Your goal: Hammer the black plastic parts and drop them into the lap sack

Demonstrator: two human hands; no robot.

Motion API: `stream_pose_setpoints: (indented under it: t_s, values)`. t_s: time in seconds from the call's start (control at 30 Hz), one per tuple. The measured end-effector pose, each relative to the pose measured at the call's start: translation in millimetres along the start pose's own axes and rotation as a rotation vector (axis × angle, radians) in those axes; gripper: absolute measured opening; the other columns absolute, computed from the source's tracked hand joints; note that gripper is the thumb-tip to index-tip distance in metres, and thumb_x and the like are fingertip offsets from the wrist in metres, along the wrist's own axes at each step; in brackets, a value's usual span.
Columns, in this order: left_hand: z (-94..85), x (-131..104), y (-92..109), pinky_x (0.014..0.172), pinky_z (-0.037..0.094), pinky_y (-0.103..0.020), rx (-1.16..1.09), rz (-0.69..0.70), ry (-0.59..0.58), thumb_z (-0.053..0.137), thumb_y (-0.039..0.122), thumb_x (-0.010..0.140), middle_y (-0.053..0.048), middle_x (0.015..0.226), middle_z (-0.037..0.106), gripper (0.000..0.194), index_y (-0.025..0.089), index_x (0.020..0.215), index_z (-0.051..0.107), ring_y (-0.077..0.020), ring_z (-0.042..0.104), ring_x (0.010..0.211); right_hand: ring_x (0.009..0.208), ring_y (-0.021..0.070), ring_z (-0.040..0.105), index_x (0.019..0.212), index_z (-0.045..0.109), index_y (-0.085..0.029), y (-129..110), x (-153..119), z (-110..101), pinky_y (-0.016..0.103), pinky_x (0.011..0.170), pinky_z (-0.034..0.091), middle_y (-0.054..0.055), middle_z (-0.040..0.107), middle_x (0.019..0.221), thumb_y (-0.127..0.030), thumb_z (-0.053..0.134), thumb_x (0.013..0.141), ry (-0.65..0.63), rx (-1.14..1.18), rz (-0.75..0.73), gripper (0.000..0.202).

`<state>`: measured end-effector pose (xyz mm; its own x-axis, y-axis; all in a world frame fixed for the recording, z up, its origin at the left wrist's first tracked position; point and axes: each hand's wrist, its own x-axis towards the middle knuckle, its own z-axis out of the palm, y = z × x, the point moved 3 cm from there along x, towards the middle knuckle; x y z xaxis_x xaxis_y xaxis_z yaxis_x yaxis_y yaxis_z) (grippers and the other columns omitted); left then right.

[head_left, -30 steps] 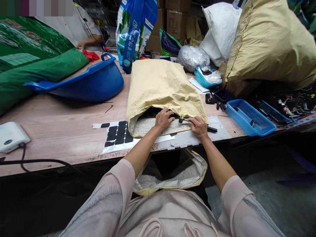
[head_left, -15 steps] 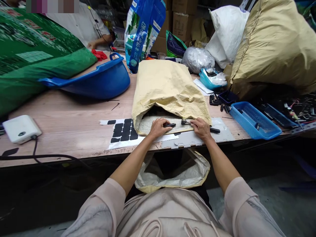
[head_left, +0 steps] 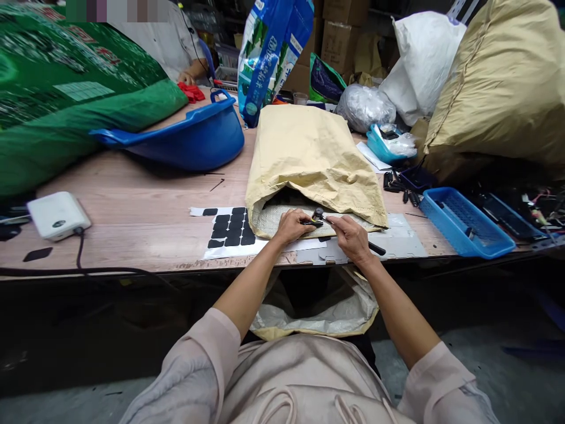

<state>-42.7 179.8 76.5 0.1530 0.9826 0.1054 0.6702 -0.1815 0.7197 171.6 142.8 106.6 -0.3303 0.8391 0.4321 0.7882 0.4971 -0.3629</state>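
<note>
My right hand point(head_left: 352, 237) is closed around a small hammer point(head_left: 376, 249); its black handle end sticks out behind the palm. The hammer's head is just above a small black piece point(head_left: 314, 224) that my left hand point(head_left: 291, 226) pinches at the sack's mouth. I cannot tell whether the head touches the piece. Both hands are at the open end of a yellow woven sack point(head_left: 309, 141) lying on the table. Left of them is a white sheet with black rounded stickers point(head_left: 233, 228). Below the table edge, a second sack point(head_left: 318, 333) gapes open at my lap.
A blue basin point(head_left: 189, 138) and green sack point(head_left: 110, 112) stand to the left, near a white box point(head_left: 58, 215) with a cable. On the right are a blue basket point(head_left: 468, 227), small black parts point(head_left: 404, 189) and a big tan sack point(head_left: 498, 82). A person point(head_left: 156, 44) sits opposite.
My right hand has moved left with the hammer, bringing its head over the black piece. My left hand keeps its pinch. The whole view has shifted slightly.
</note>
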Motion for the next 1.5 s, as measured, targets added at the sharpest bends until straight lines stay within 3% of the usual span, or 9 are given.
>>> stream_pose_setpoints:
  t_s: [0.2, 0.4, 0.53, 0.8, 1.0, 1.13, 1.27, 1.37, 1.5]
  values:
    - [1.1, 1, 1, 0.096, 0.049, -0.038, 0.001, 0.021, 0.012, 0.083, 0.035, 0.081, -0.001, 0.091, 0.075, 0.012, 0.030, 0.091, 0.087, -0.0243, 0.065, 0.100, 0.093, 0.0184, 0.067, 0.131, 0.078, -0.035, -5, 0, 9, 0.025, 0.072, 0.049, 0.005, 0.072, 0.096, -0.023, 0.051, 0.107, -0.019, -0.124, -0.029, 0.038]
    - [3.0, 2, -1, 0.098, 0.049, -0.037, -0.049, 0.024, 0.015, 0.083, 0.033, 0.080, -0.001, 0.092, 0.076, 0.019, 0.031, 0.097, 0.088, -0.0241, 0.067, 0.103, 0.094, 0.0187, 0.068, 0.132, 0.078, -0.033, 1, -3, 0, 0.026, 0.076, 0.050, 0.005, 0.073, 0.098, -0.028, 0.049, 0.109, 0.076, -0.116, 0.001, 0.037]
    - [2.9, 3, -1, 0.096, 0.049, -0.037, -0.035, -0.005, 0.023, 0.084, 0.033, 0.078, -0.001, 0.092, 0.077, 0.018, 0.030, 0.095, 0.088, -0.0242, 0.067, 0.101, 0.093, 0.0188, 0.068, 0.129, 0.079, -0.034, 8, -9, 0, 0.026, 0.073, 0.050, 0.004, 0.073, 0.096, -0.027, 0.050, 0.108, 0.041, -0.098, 0.021, 0.037]
    - [-0.1, -1, 6, 0.099, 0.047, -0.041, 0.010, 0.002, 0.017, 0.084, 0.032, 0.077, -0.002, 0.099, 0.077, 0.018, 0.027, 0.095, 0.085, -0.0261, 0.066, 0.102, 0.100, 0.0214, 0.068, 0.127, 0.079, -0.029, 53, 5, -12, 0.030, 0.085, 0.052, 0.006, 0.074, 0.102, -0.027, 0.054, 0.106, 0.035, -0.162, -0.009, 0.033]
    - [-3.3, 0, 9, 0.101, 0.046, -0.045, 0.079, 0.029, 0.016, 0.081, 0.033, 0.082, -0.004, 0.100, 0.075, 0.016, 0.025, 0.097, 0.082, -0.0289, 0.065, 0.108, 0.096, 0.0238, 0.063, 0.116, 0.083, -0.029, 87, 7, -3, 0.034, 0.084, 0.050, 0.007, 0.072, 0.098, -0.029, 0.059, 0.102, 0.008, -0.174, -0.024, 0.028]
    - [4.0, -45, 29, 0.095, 0.051, -0.040, -0.001, 0.323, 0.085, 0.074, 0.034, 0.092, -0.009, 0.105, 0.075, 0.018, 0.020, 0.104, 0.077, -0.0265, 0.067, 0.103, 0.096, 0.0246, 0.061, 0.116, 0.082, -0.028, 88, 6, 3, 0.035, 0.086, 0.049, 0.008, 0.071, 0.098, -0.029, 0.059, 0.101, 0.010, -0.154, -0.005, 0.027]
    - [43.2, -122, 41, 0.087, 0.054, -0.033, -0.068, 0.555, -0.279, 0.061, 0.042, 0.104, -0.007, 0.102, 0.079, 0.027, 0.023, 0.118, 0.074, -0.0217, 0.073, 0.093, 0.097, 0.0251, 0.060, 0.119, 0.081, -0.027, 86, 6, 4, 0.035, 0.087, 0.048, 0.008, 0.071, 0.099, -0.028, 0.060, 0.101, -0.019, -0.180, 0.013, 0.028]
    - [77.8, -152, 24, 0.091, 0.055, -0.033, 0.072, 0.267, -0.517, 0.061, 0.040, 0.103, -0.007, 0.111, 0.080, 0.027, 0.024, 0.121, 0.073, -0.0251, 0.076, 0.104, 0.097, 0.0255, 0.059, 0.119, 0.081, -0.026, 85, 6, 4, 0.036, 0.086, 0.046, 0.009, 0.070, 0.099, -0.028, 0.059, 0.101, -0.014, -0.188, 0.018, 0.028]
    - [98.8, -154, -7, 0.097, 0.056, -0.036, 0.264, -0.239, -0.639, 0.056, 0.035, 0.104, -0.013, 0.139, 0.073, 0.042, 0.024, 0.143, 0.063, -0.0299, 0.071, 0.126, 0.096, 0.0255, 0.058, 0.117, 0.081, -0.025, 83, 6, 5, 0.036, 0.086, 0.045, 0.009, 0.069, 0.098, -0.028, 0.059, 0.101, -0.002, -0.193, 0.020, 0.027]
